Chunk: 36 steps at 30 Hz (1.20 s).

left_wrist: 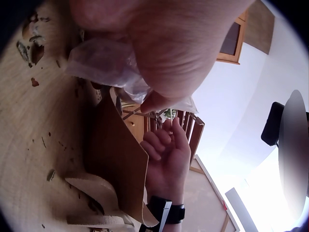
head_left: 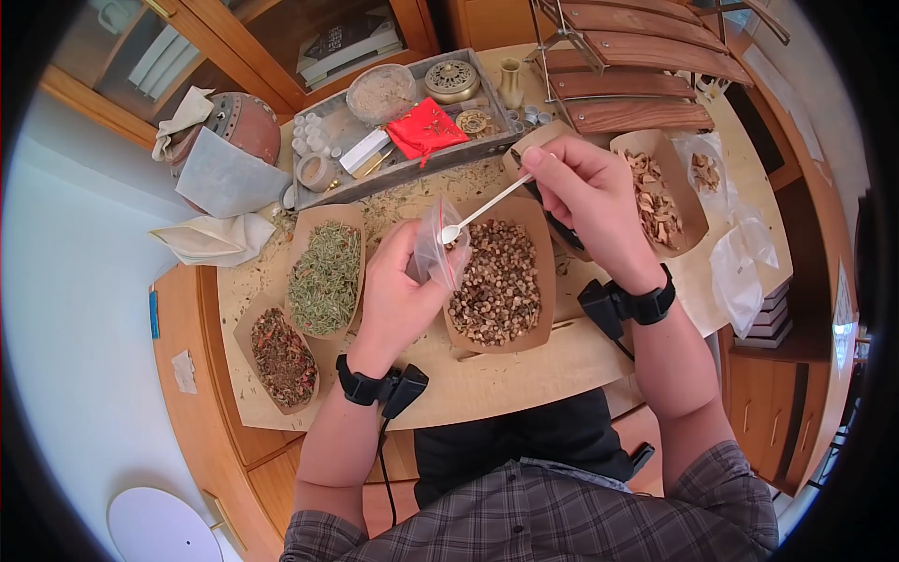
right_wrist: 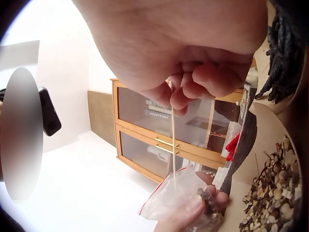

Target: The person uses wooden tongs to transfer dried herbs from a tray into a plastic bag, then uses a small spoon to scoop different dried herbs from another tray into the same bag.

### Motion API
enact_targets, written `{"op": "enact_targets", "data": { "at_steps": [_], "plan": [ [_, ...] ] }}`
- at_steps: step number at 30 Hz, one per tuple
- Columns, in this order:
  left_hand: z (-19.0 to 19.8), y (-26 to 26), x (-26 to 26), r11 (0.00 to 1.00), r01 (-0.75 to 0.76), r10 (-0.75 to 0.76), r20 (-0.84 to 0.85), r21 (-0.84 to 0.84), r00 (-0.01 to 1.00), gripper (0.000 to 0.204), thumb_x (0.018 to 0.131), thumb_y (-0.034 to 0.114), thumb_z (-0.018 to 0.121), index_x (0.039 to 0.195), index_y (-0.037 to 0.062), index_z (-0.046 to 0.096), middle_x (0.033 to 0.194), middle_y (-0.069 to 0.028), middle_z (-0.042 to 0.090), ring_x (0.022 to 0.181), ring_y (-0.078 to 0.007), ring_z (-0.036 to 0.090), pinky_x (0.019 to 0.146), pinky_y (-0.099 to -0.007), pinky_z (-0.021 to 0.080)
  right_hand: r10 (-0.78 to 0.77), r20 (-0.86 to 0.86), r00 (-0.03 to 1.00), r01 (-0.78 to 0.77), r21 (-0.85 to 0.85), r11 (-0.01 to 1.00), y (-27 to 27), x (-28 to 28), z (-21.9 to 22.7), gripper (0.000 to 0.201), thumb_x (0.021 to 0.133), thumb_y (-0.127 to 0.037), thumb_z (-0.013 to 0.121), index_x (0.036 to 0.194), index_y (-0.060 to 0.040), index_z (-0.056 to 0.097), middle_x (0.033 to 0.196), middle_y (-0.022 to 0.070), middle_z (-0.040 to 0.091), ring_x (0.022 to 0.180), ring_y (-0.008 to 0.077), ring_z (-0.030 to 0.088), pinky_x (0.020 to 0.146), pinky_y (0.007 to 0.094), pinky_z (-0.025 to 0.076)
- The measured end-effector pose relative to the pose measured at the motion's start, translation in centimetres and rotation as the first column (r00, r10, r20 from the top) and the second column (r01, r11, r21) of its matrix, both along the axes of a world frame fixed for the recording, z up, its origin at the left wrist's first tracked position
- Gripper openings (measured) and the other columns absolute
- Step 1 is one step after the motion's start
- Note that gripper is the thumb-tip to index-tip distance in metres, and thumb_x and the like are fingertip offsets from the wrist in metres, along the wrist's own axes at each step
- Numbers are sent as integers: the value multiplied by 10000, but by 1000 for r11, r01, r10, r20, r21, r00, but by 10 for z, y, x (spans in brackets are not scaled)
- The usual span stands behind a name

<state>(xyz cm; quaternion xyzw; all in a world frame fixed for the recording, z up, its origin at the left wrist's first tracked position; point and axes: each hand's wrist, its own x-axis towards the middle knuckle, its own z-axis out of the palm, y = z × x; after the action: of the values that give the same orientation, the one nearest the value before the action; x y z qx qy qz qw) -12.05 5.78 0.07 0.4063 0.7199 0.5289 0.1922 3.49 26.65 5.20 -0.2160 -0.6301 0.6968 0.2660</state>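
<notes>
My left hand [head_left: 398, 295] holds a small clear zip bag [head_left: 431, 245] with a red line along its mouth. Small dark pieces [right_wrist: 208, 200] show inside the bag in the right wrist view. Between thumb and fingers, my right hand [head_left: 599, 201] pinches the thin handle of a long white spoon [head_left: 496, 202]. The spoon slants down to the left, its bowl at the bag's mouth. Below the bag lies a brown paper tray [head_left: 547, 281] filled with chopped brown and cream dried pieces [head_left: 496, 304].
Paper trays hold green dried herb [head_left: 326, 281], reddish-brown mix [head_left: 283, 361] and pale chips [head_left: 655, 192]. Behind stands a grey wooden tray [head_left: 384, 176] with a red pouch [head_left: 426, 129] and a round brass box [head_left: 451, 81]. A slatted wooden rack [head_left: 646, 58] stands at the back right.
</notes>
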Motion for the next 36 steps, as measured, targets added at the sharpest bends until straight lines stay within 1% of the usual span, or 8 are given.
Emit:
{"op": "enact_targets", "data": {
  "at_steps": [1,3,8,10,16,19,24,36],
  "plan": [
    [0,-1,-1,1000,0,0,0,0,1000,335,969,209,873,1209,17,739,1082,-108,705,975,-223,691,881,-366,546,1,9,1000,-1,7,1000,-1,0,0,284,1101,-299,775,990,-38,791,773,-74,614,695,6,524,610,205,390],
    [0,-2,-2,998,56,-58,-110,-18,992,364,1014,158,868,1289,21,672,1102,-4,678,1015,-92,648,911,-301,557,21,17,1000,-21,21,1000,-2,-2,-4,287,1098,-300,779,985,-37,786,783,-74,618,708,8,541,623,210,408],
    [2,-2,-1,998,67,-67,-86,1,994,376,999,151,873,1289,20,671,1110,-17,681,1023,-107,660,911,-311,557,57,71,996,-64,100,993,-4,-2,-9,303,1093,-305,784,969,-29,766,789,-72,619,729,15,567,651,229,445],
    [0,-2,-1,998,69,-68,-82,10,994,378,998,149,873,1290,18,671,1116,-21,684,1026,-110,663,913,-312,557,68,70,995,-79,161,984,-6,-4,-11,316,1094,-304,781,958,-21,756,772,-73,610,719,20,543,642,242,434],
    [2,-2,-2,997,72,-73,-112,-19,991,370,996,147,871,1279,14,672,1125,-38,685,1032,-119,667,919,-317,554,70,90,993,-88,214,973,-6,-6,-16,342,1096,-305,775,944,1,756,738,-77,576,719,26,478,629,254,403],
    [0,-2,-3,997,80,-80,-107,-1,991,354,997,142,866,1265,15,674,1118,-41,684,1024,-123,667,916,-316,549,79,105,991,-102,237,966,-7,-6,-18,353,1093,-308,777,943,11,761,735,-69,574,715,32,476,626,263,406],
    [2,-2,-3,996,88,-87,-140,-2,986,341,998,140,863,1256,17,676,1113,-39,685,1021,-123,668,914,-313,547,78,103,992,-101,236,967,-8,-6,-17,364,1092,-318,778,947,16,768,737,-59,590,713,39,486,628,272,418],
    [1,-2,-4,996,85,-86,-118,-11,989,323,1002,126,857,1250,15,683,1115,-31,689,1012,-111,682,903,-304,560,78,96,992,-99,245,964,-8,-7,-18,379,1090,-330,780,939,17,763,729,-50,600,710,40,496,629,275,427]
  ]
}}
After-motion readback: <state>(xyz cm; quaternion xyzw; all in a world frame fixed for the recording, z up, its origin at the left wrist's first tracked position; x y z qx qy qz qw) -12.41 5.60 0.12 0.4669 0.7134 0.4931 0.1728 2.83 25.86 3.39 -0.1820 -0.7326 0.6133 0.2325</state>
